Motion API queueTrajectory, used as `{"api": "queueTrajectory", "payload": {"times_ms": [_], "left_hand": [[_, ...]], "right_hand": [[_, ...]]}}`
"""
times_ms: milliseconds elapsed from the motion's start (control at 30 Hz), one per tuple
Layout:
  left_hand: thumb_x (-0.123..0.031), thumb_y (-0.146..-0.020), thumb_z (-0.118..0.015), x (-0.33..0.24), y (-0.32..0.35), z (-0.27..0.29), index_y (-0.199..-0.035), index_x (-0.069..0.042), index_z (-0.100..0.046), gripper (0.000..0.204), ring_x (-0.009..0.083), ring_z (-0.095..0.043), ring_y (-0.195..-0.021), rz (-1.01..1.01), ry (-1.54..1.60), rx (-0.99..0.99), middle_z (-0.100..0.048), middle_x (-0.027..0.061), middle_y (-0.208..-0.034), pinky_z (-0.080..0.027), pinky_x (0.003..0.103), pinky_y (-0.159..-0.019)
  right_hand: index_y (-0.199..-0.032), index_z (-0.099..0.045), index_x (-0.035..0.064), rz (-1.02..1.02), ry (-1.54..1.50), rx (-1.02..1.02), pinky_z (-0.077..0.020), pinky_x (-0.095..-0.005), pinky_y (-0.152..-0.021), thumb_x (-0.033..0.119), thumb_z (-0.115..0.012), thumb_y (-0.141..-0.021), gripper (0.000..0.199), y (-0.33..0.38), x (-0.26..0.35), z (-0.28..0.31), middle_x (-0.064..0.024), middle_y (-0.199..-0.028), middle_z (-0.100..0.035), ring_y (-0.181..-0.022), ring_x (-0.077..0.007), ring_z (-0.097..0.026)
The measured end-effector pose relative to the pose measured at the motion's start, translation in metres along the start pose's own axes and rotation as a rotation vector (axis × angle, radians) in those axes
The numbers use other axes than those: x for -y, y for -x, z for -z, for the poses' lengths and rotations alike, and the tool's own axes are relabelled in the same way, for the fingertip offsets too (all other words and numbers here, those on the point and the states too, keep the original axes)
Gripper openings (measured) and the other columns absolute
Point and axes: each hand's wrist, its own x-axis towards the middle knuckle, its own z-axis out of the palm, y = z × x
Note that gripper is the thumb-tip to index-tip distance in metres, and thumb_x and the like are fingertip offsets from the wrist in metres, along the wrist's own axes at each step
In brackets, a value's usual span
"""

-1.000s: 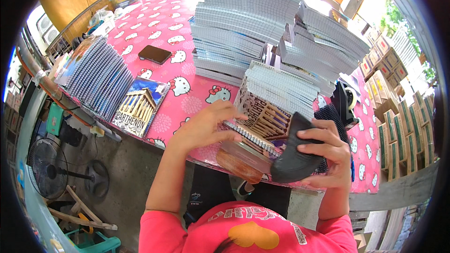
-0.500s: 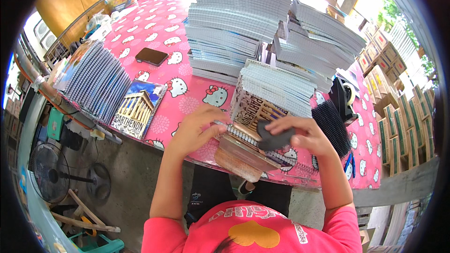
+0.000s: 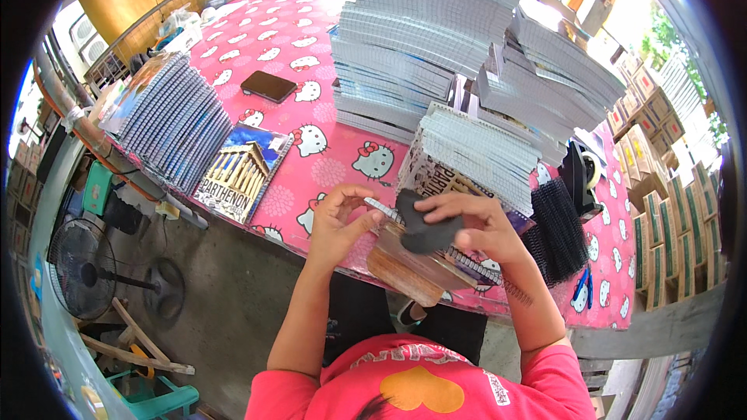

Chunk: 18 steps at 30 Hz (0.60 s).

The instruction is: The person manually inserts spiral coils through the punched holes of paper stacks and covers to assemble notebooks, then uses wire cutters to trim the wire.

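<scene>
My left hand (image 3: 341, 222) has its thumb and fingers closed at the left end of a notebook (image 3: 384, 208), whose punched edge faces up. A dark, soft-looking pad (image 3: 424, 224) is gripped in my right hand (image 3: 476, 222) and lies over the middle of that edge. To the right of the pad, a black wire coil (image 3: 476, 263) runs along the edge, and its free end trails beneath my right forearm. A wooden block (image 3: 405, 276) sits at the table's front edge, against the notebook. Behind my hands stands a stack of notebooks (image 3: 476, 152) with a temple picture on the cover.
Tall paper stacks (image 3: 424, 39) rise at the back. Black coils (image 3: 556, 222), a tape dispenser (image 3: 580, 179) and blue-handled pliers (image 3: 583, 289) lie right. Spiral notebooks (image 3: 171, 124), a single notebook (image 3: 240, 171) and a phone (image 3: 268, 86) are left on the pink tablecloth (image 3: 311, 175).
My right hand has slid the dark pad leftward along the notebook's edge, closer to my left hand. More of the coil shows on its right. The whole view has shifted slightly.
</scene>
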Motion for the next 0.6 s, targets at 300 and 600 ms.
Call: {"api": "queueTrajectory", "payload": {"times_ms": [300, 600], "left_hand": [[0.012, -0.077, -0.066, 0.007, 0.003, 0.003, -0.106, 0.003, -0.059, 0.031, 0.0148, -0.06, -0.093, 0.058, 0.081, -0.026, -0.062, 0.0079, -0.098, -0.05, 0.029, -0.082], [0.011, -0.076, -0.068, 0.006, 0.004, 0.004, -0.103, 0.004, -0.065, 0.028, 0.0157, -0.063, -0.09, 0.027, -0.007, -0.086, -0.066, 0.0112, -0.099, -0.052, 0.027, -0.08]], "right_hand": [[-0.109, -0.065, -0.0012, -0.189, 0.027, -0.105, -0.0399, -0.0324, -0.095, 0.023, -0.069, -0.083, 0.035, -0.007, -0.01, 0.002, -0.0137, -0.12, -0.059, -0.111, -0.0192, -0.053], [-0.113, -0.063, -0.0023, -0.197, 0.038, -0.144, -0.0407, -0.0318, -0.094, 0.027, -0.066, -0.086, 0.04, -0.011, -0.012, 0.003, -0.0106, -0.115, -0.062, -0.105, -0.0171, -0.056]]}}
